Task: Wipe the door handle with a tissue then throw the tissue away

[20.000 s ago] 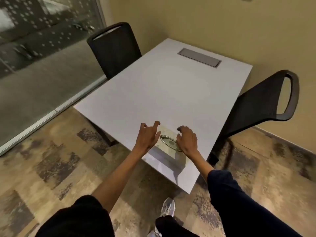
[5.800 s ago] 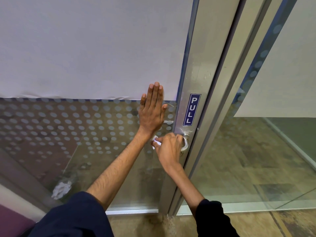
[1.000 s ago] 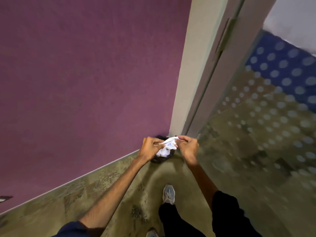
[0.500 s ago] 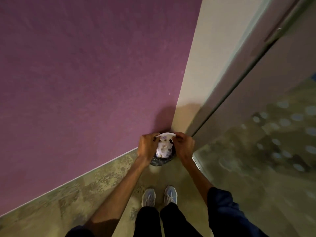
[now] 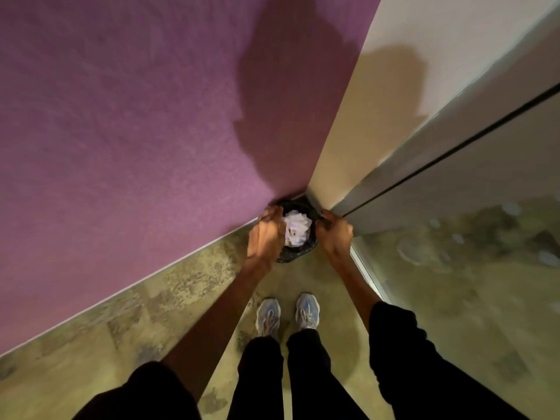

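Observation:
A small black bin [image 5: 295, 255] lined with a dark bag stands on the floor in the corner where the purple wall meets the beige wall. White crumpled tissue [image 5: 296, 226] lies inside it. My left hand [image 5: 266, 234] hovers over the bin's left rim, fingers loosely curled, with nothing in it. My right hand [image 5: 333, 230] is at the bin's right rim, also with no tissue in it. The two hands are apart, with the tissue showing between them. The door handle is out of view.
The purple wall [image 5: 136, 131] fills the left side and the beige wall [image 5: 372, 116] rises behind the bin. A glass door with a metal frame [image 5: 454, 165] runs along the right. My two shoes [image 5: 286, 313] stand on the mottled floor just short of the bin.
Half a second ago both hands pinched the tissue above the bin. Now the hands have parted to either side and the tissue lies in the bin. The camera has tilted further down.

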Demonstrator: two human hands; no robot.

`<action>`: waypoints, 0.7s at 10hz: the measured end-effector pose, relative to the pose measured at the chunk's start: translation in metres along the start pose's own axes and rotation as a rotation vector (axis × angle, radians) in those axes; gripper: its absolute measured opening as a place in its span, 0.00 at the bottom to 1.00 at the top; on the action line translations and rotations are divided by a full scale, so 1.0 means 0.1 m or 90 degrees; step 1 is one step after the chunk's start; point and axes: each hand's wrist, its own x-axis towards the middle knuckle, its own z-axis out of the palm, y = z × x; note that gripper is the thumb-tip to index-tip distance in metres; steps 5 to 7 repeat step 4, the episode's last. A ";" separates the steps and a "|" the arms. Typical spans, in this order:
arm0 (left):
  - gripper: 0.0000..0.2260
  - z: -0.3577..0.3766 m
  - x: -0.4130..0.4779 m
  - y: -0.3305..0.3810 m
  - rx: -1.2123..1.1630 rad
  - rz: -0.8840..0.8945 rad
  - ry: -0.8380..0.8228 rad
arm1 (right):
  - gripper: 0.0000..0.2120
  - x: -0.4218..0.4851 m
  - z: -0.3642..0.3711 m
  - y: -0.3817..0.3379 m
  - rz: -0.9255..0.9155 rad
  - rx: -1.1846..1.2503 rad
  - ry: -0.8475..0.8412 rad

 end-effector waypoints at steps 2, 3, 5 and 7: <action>0.21 -0.16 0.09 0.12 0.011 0.045 0.012 | 0.21 -0.09 -0.02 -0.34 -0.086 -0.053 0.000; 0.23 -0.33 0.05 0.26 -0.004 0.050 0.020 | 0.17 -0.19 -0.10 -0.46 -0.141 -0.039 0.051; 0.25 -0.45 -0.07 0.38 -0.027 0.063 0.035 | 0.15 -0.31 -0.20 -0.54 -0.181 -0.025 0.096; 0.25 -0.45 -0.07 0.38 -0.027 0.063 0.035 | 0.15 -0.31 -0.20 -0.54 -0.181 -0.025 0.096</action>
